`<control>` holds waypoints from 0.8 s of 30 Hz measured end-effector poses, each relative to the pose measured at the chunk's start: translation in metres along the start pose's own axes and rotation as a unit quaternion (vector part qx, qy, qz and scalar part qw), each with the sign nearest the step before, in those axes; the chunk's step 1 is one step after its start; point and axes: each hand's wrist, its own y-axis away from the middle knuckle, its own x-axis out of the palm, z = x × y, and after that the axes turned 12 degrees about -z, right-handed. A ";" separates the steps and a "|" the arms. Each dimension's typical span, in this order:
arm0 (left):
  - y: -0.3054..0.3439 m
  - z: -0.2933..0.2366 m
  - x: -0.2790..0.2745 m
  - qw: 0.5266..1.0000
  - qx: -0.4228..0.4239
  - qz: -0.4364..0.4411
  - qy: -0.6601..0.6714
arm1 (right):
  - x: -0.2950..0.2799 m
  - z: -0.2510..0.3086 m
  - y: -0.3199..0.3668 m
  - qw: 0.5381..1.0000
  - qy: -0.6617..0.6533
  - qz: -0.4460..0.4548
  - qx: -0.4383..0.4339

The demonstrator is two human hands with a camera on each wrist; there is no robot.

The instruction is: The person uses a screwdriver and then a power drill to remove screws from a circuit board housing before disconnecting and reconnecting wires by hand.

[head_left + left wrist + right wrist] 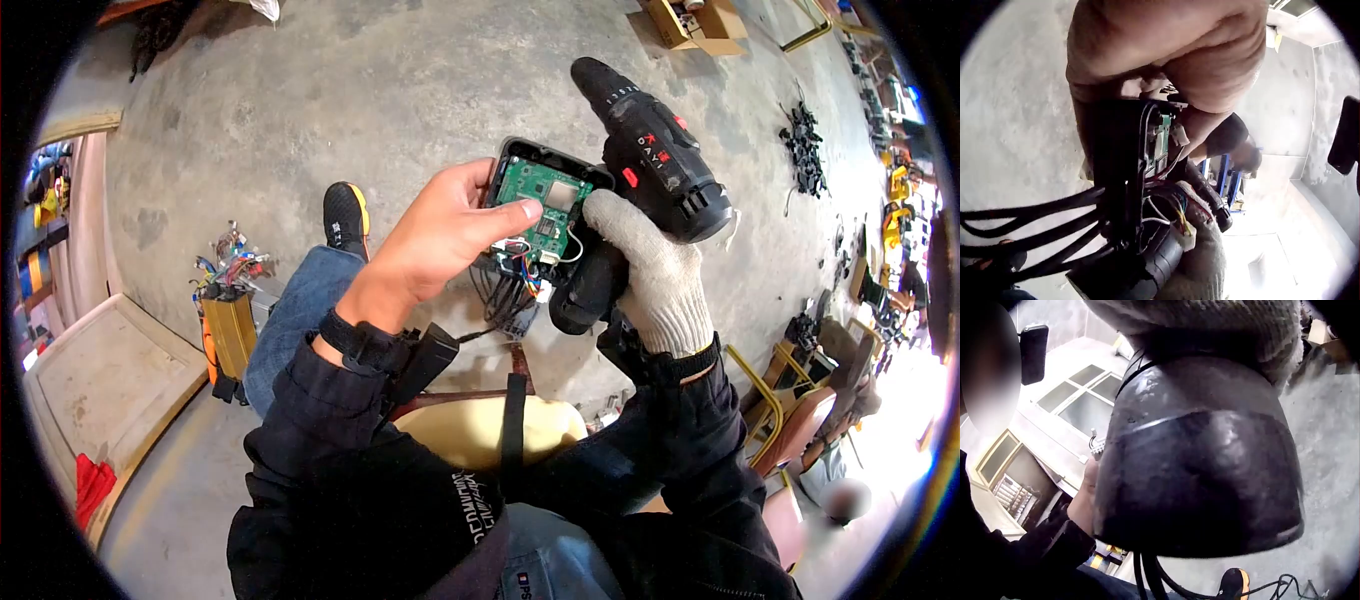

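Observation:
My bare left hand (425, 235) grips an open black plastic case (560, 157) by its left side, its thumb lying over the green circuit board (522, 182) inside. Small coloured wires with white connectors (525, 262) come off the board's near edge, and black cables (505, 300) hang below the case. In a knitted glove, my right hand (655, 260) holds a black cordless drill (655, 150) by its handle, the chuck pointing away. The gloved thumb is at the case's right edge. The drill's battery base (1197, 481) fills the right wrist view.
Between my legs is a yellow seat (480, 430). A gold box (230, 335) with loose wires stands left of my leg, near a wood-edged panel (110, 390). Black cables (803, 150) lie on the right floor; a cardboard box (715, 30) sits beyond. Yellow-framed chairs (765, 400) stand right.

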 end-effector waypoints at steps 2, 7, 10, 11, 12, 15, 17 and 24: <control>-0.003 0.007 0.000 0.999 0.035 0.006 -0.030 | 0.000 -0.003 -0.003 1.000 -0.021 -0.005 -0.002; -0.008 0.017 -0.002 0.997 0.057 -0.043 -0.011 | 0.004 -0.003 -0.002 0.997 -0.075 0.015 -0.001; -0.007 0.006 -0.006 0.986 0.086 -0.104 -0.100 | 0.004 0.004 0.001 0.999 -0.014 0.004 0.031; -0.005 -0.002 -0.009 0.972 0.093 -0.143 -0.164 | 0.005 0.006 0.001 0.999 -0.012 0.007 0.031; -0.005 -0.006 -0.012 0.969 0.097 -0.163 -0.157 | 0.007 0.008 0.002 0.999 -0.035 0.008 0.009; -0.010 -0.008 -0.028 0.955 0.131 -0.207 -0.166 | 0.001 0.013 0.002 0.999 -0.025 0.021 -0.003; -0.009 -0.012 -0.030 0.946 0.141 -0.223 -0.187 | 0.006 0.016 0.008 0.998 -0.056 0.027 -0.024; -0.013 -0.009 -0.035 0.923 0.150 -0.257 -0.243 | -0.004 0.020 0.012 0.981 0.134 0.137 -0.038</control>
